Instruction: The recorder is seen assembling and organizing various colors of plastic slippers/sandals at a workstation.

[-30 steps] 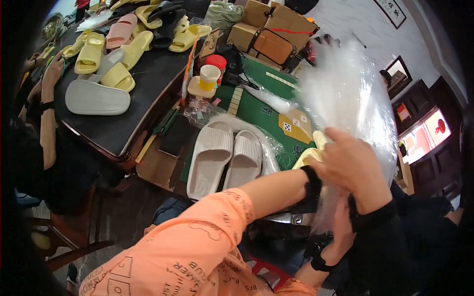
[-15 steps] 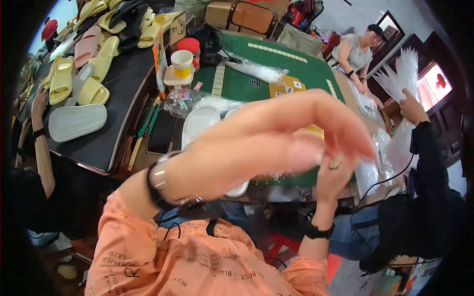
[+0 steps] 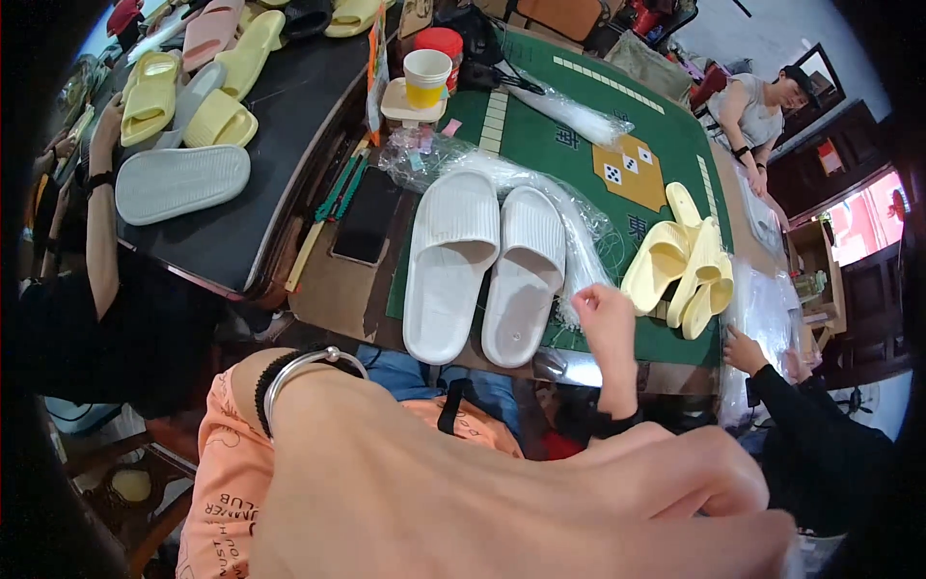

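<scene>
My left hand [image 3: 617, 492] looms large and blurred in the foreground, its fingers bent in toward the thumb; anything between them is hidden. Over the near edge of the green table, my right hand [image 3: 606, 318] has its fingertips pinched together beside the lower end of a bundle of clear plastic strands [image 3: 579, 246]. What it pinches is too small to make out. Left of it, a white slide slipper [image 3: 439, 309] and its mate, another white slide slipper [image 3: 511, 309], lie side by side, toes away from me. Several pale yellow slippers [image 3: 658, 261] are stacked to its right.
A black table [image 3: 280, 145] at left bears yellow, pink and grey slippers. A yellow-and-white cup [image 3: 426, 79], a red-lidded jar [image 3: 444, 43], a phone [image 3: 368, 217] and green-handled scissors [image 3: 340, 193] lie between. Co-workers' hands [image 3: 745, 349] handle clear plastic bags [image 3: 762, 299] at right.
My left hand has swung down and nearer to me, uncovering the white and yellow slippers. My right hand has moved left and toward the strands. The view has shifted; the co-worker's hand at right has lowered.
</scene>
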Demonstrator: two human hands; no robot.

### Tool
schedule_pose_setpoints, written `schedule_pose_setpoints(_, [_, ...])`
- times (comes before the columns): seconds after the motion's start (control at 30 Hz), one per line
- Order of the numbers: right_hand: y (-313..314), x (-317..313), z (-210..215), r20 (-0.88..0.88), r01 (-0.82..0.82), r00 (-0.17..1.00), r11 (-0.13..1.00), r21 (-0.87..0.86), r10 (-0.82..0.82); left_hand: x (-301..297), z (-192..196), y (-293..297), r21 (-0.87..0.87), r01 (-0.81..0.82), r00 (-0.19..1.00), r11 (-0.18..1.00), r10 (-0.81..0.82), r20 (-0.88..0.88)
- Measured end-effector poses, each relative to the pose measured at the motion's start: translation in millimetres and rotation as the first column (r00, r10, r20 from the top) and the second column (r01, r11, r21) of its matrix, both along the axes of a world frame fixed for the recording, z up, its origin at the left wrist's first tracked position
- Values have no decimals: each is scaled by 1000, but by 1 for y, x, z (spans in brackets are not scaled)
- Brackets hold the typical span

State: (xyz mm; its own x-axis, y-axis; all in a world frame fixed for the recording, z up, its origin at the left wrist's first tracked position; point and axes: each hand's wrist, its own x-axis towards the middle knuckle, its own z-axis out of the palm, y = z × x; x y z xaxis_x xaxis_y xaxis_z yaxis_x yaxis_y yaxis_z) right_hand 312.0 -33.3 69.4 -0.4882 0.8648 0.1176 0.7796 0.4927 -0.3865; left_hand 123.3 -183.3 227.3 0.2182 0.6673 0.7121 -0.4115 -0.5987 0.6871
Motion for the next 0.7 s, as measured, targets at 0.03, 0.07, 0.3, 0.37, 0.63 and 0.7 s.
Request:
schedule_pose_setpoints(0.03, [-10,-5,-5,0,87,996,994,-67,-87,-7,0,-3,-8,-6,1000,1000,6,-13])
schedule_pose_setpoints(0.07, [-18,-11,-10,6,174,985,976,-134,-175,-6,0,-5,-17,-11,1000,1000,11,-27])
schedule_pose_setpoints(0.3, [-25,-33,-41,125,354,926,935,36,-355,-17,1,-9,-78,-9,994,997,0,-111])
schedule_pose_setpoints(0.37, [-26,-36,-40,146,406,901,913,43,-408,-23,1,-14,-95,-19,991,995,6,-136])
schedule_pose_setpoints(0.63, [-26,-28,-61,-66,454,887,888,-68,-458,-30,1,-27,-155,-51,973,987,14,-229])
schedule_pose_setpoints(0.7, [-27,-29,-61,-120,461,874,882,-95,-470,-29,3,-20,-171,-60,968,983,15,-251])
